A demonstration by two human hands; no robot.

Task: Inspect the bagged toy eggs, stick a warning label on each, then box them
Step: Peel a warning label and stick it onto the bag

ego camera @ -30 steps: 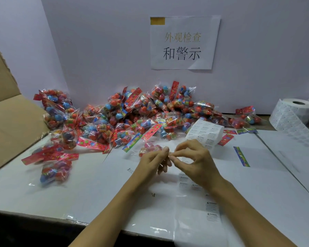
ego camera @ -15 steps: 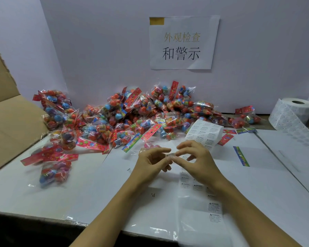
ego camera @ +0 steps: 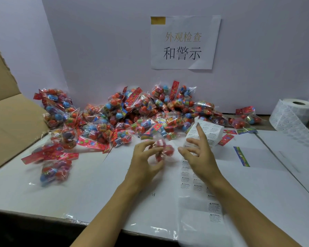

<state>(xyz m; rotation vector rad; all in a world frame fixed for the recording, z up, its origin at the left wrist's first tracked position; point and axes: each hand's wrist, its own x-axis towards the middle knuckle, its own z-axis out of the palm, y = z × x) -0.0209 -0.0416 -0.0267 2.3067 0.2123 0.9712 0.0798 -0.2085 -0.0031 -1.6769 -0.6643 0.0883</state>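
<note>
Change since the earlier frame: the two hands, then pinched together at centre frame, have parted. Left hand point(ego camera: 144, 158), centre: fingers curled round a small clear plastic bag of red toy eggs point(ego camera: 161, 151), blurred, held just above the white table surface point(ego camera: 89, 177). Right hand point(ego camera: 197, 154), right of centre: fingers spread and relaxed, index raised, apparently holding nothing; whether a label clings to a fingertip cannot be told. Judgement: the label was probably just peeled or pressed on, so this bag is near boxing. Long white backing strip of printed warning labels point(ego camera: 200, 186), running beneath the right hand to the lower edge. Heap of unprocessed bagged red and blue toy eggs point(ego camera: 141, 113), middle of frame against the wall. White label roll point(ego camera: 292, 113), right edge. Brown cardboard box flap point(ego camera: 9, 122), left edge.
</note>
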